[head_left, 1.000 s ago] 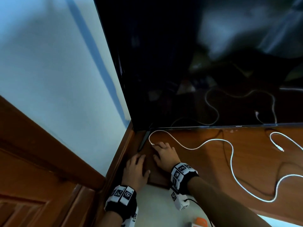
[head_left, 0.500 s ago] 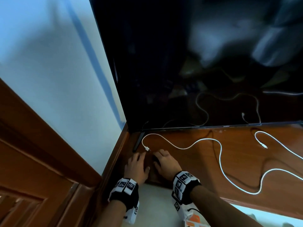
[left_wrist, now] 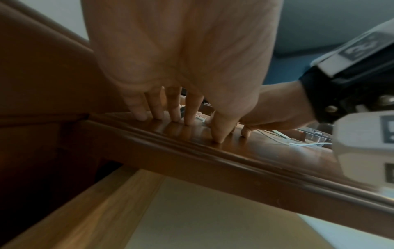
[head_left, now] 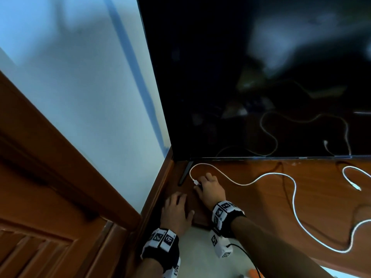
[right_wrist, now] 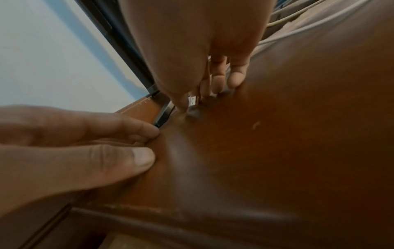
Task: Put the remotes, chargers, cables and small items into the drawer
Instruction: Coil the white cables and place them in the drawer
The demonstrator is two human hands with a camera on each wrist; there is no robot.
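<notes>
A long white cable (head_left: 294, 199) snakes across the brown cabinet top (head_left: 261, 209) in front of the TV. My right hand (head_left: 202, 184) pinches the cable's white plug (right_wrist: 193, 101) between thumb and fingers at the top's left end, near the TV foot. My left hand (head_left: 176, 200) lies beside it, its straight fingers (left_wrist: 170, 116) pressing on the top's front left corner and holding nothing. Below the front edge the drawer (left_wrist: 89, 207) stands open, showing a pale bottom.
The dark TV (head_left: 261, 77) stands along the back of the top, its black foot (head_left: 185, 172) just left of my right hand. The cable's other plug (head_left: 355, 186) lies at the far right. A wooden side panel (head_left: 60, 177) and a wall close off the left.
My right hand's fingers have closed on the white plug, which earlier lay just off the fingertips; the cable end now loops back to the hand. The left hand stays on the corner.
</notes>
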